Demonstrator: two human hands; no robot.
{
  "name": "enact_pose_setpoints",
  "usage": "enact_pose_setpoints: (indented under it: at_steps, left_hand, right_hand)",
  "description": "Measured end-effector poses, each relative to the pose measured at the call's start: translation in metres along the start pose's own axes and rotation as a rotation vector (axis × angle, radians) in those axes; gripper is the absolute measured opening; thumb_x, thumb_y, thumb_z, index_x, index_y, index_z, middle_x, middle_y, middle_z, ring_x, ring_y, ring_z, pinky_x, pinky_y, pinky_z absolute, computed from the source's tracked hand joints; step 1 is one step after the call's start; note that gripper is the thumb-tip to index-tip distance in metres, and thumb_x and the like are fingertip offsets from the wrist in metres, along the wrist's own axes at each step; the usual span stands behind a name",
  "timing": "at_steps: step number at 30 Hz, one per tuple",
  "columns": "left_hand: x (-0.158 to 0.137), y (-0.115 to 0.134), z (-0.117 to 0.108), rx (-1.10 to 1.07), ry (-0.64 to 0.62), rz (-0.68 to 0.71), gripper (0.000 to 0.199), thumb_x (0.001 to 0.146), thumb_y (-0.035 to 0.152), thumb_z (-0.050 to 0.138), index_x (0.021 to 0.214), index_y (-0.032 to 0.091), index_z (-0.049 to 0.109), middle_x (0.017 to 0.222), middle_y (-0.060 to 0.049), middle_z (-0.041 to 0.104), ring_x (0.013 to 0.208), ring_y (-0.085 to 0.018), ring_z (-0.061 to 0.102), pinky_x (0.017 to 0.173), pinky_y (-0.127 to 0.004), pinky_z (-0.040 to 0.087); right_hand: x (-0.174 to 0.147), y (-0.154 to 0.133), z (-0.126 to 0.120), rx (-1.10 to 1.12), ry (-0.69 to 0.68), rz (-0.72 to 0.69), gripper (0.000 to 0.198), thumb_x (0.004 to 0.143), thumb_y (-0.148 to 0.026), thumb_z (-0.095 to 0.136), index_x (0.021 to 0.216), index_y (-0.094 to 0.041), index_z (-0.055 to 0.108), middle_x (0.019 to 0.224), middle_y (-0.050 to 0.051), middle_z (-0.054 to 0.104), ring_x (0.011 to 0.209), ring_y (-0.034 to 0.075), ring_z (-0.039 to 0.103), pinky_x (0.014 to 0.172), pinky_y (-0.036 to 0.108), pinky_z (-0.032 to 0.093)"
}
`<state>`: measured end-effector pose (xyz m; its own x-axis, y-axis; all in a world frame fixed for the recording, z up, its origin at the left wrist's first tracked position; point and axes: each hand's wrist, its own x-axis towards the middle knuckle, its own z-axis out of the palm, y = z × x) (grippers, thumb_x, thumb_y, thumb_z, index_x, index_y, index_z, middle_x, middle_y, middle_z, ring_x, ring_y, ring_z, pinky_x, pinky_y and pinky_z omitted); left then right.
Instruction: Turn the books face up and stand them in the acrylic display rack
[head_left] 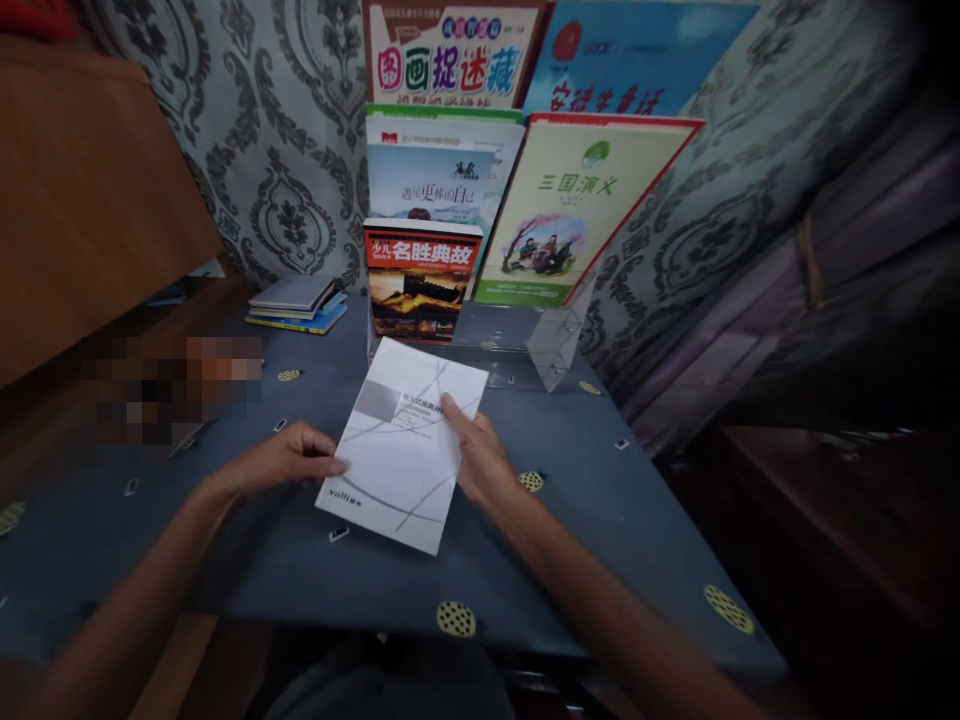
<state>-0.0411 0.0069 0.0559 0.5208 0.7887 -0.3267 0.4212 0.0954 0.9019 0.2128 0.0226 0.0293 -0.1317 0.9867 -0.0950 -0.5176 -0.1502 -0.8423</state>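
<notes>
A thin white booklet (390, 455) with grey curved lines and "valli" printed near its lower left is held tilted above the table. My left hand (300, 457) pinches its left edge between thumb and fingers. On the opposite side, my right hand (480, 450) grips the right edge, thumb lying on the cover and fingers hidden behind. Just beyond the booklet stands a clear acrylic book rack (555, 345). In its front tier leans a book with a red and black cover (420, 290); a green book with a red border (559, 215) leans to the right.
Higher tiers hold a blue book (622, 60), a picture book with colourful lettering (450, 60) and a pale blue book (435, 180). Several stacked books (296, 303) lie at the back left. A blurred, pixelated patch covers the table's left side. Patterned curtain (292, 200) hangs behind the dark blue tablecloth (600, 560).
</notes>
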Motion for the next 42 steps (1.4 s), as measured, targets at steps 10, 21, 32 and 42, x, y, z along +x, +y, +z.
enact_pose_setpoints:
  at_steps: [10, 21, 32, 42]
  left_hand:
    - [0.004, -0.026, 0.004, 0.15, -0.021, -0.069, 0.051, 0.081, 0.066, 0.062, 0.07, 0.017, 0.064, 0.06, 0.0, 0.06, 0.053, -0.012, 0.053, 0.051, -0.022, 0.039]
    - [0.031, -0.078, 0.023, 0.695, 0.535, 0.237, 0.077, 0.085, 0.054, 0.068, 0.149, 0.023, 0.038, 0.153, -0.017, 0.049, 0.145, -0.035, 0.041, 0.114, -0.056, 0.035]
    - [0.029, -0.08, 0.024, 0.651, 0.498, 0.226, 0.104, 0.082, 0.047, 0.074, 0.159, 0.024, 0.008, 0.157, -0.02, 0.045, 0.146, -0.037, 0.039, 0.115, -0.06, 0.033]
    - [0.028, -0.07, 0.016, 0.845, 0.427, 0.175, 0.076, 0.087, 0.058, 0.065, 0.15, 0.022, 0.041, 0.157, -0.016, 0.046, 0.15, -0.035, 0.033, 0.116, -0.055, 0.035]
  right_hand:
    - [0.038, 0.04, -0.034, -0.371, -0.071, -0.029, 0.029, 0.068, -0.035, 0.078, 0.09, -0.019, 0.068, 0.082, 0.0, 0.075, 0.074, 0.019, 0.068, 0.073, 0.033, 0.056]
    - [0.024, 0.047, -0.008, -1.29, -0.409, -0.596, 0.04, 0.097, -0.023, 0.05, 0.137, -0.02, 0.051, 0.139, 0.015, 0.058, 0.133, 0.028, 0.051, 0.114, 0.051, 0.041]
    - [0.032, 0.056, 0.005, -1.535, -0.649, -0.486, 0.04, 0.103, -0.021, 0.04, 0.142, -0.017, 0.048, 0.151, 0.016, 0.053, 0.147, 0.023, 0.041, 0.123, 0.053, 0.027]
    - [0.06, 0.03, -0.054, -1.477, -0.396, -0.442, 0.038, 0.101, -0.019, 0.037, 0.133, -0.019, 0.059, 0.138, 0.012, 0.066, 0.134, 0.022, 0.056, 0.123, 0.053, 0.027]
